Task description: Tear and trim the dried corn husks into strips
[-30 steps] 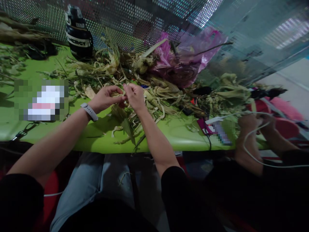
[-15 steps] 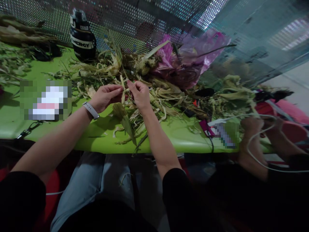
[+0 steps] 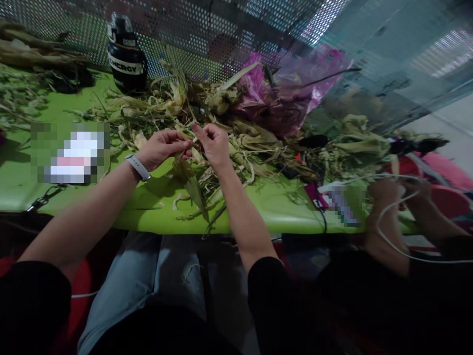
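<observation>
My left hand [image 3: 167, 148], with a pale watch band on its wrist, pinches a strip of pale corn husk [image 3: 195, 140]. Facing it, my right hand [image 3: 215, 146] is closed on the same strip between thumb and fingers. Both hands hover over the table's front half, their fingertips almost meeting. Below them a larger green husk leaf [image 3: 192, 190] hangs down toward the table edge. Behind my hands lies a heap of dry husks and stalks [image 3: 177, 101]. My fingers partly hide the strip.
A black bottle [image 3: 127, 64] stands at the back left of the green table [image 3: 148, 217]. A pink plastic bag [image 3: 284, 106] sits behind the heap. Blurred-out phones lie left and right. At the right, another person's hands [image 3: 386, 192] are near a white cable [image 3: 382, 217].
The husk strip, upright between my fingers before, now lies slanted and mostly covered by them. My left hand has moved slightly right, closer to my right hand.
</observation>
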Demonstrator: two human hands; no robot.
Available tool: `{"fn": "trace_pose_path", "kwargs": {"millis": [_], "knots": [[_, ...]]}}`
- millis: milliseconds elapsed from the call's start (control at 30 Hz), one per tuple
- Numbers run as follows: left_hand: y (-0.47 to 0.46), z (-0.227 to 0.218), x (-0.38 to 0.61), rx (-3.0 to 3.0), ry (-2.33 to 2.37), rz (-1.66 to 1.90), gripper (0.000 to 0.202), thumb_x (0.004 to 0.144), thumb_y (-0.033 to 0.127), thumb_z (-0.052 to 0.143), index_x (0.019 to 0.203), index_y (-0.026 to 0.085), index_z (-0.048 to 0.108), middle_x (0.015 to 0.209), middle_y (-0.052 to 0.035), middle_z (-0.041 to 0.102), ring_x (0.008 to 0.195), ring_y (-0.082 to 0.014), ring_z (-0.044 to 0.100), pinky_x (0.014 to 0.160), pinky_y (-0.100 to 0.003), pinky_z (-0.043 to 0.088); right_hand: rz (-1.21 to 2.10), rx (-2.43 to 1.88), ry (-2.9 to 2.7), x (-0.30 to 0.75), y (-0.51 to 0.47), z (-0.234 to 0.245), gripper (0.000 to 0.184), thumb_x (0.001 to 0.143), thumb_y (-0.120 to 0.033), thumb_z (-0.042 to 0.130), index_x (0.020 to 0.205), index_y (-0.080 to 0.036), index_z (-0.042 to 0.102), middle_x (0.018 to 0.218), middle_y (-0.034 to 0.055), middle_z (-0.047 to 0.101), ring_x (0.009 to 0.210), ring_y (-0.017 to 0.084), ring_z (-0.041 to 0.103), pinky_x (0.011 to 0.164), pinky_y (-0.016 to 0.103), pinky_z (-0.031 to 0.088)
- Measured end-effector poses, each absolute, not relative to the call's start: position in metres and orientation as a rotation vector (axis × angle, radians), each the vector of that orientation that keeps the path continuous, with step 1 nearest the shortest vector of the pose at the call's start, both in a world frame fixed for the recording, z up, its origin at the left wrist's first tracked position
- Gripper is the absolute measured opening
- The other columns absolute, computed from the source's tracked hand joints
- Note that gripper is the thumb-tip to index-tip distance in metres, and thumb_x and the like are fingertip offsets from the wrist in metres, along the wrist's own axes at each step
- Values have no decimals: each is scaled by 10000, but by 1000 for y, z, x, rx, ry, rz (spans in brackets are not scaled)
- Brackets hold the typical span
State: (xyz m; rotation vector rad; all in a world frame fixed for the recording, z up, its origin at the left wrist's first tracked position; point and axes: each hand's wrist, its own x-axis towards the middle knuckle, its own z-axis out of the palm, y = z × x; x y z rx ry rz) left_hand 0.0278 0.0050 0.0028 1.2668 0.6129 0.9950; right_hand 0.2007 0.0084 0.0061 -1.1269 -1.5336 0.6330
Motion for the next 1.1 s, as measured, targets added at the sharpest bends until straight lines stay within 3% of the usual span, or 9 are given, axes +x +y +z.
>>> {"fn": "trace_pose_path", "kwargs": {"millis": [400,700,867,1100], "knots": [[5,1,29,1288,683,1015,170,726,258,796,847,148,753,712,-35,692,626,-125,645,647,-257,528,749,-1093,-1458,199,11,6,579,658,-766,659,684,-220,466,556,-70,411,527,78,422,517,228,349],[5,0,30,1333,707,1090,250,697,243,807,918,157,731,712,-14,687,609,-89,601,608,-209,476,734,-1061,-1423,198,9,8,591,799,-787,467,680,-209,456,575,-50,454,517,70,441,522,224,366],[4,2,30,1276,737,1129,231,689,267,821,856,147,716,669,8,663,562,-65,564,578,-187,459,669,-1059,-1531,199,11,7,528,771,-719,601,734,-197,530,638,-43,496,605,80,479,576,224,388],[5,2,30,1245,740,1113,330,668,344,856,864,148,677,734,-19,714,683,-123,685,674,-225,531,715,-1038,-1504,200,13,5,503,793,-701,588,748,-204,526,670,-38,494,653,93,481,629,234,423]]}}
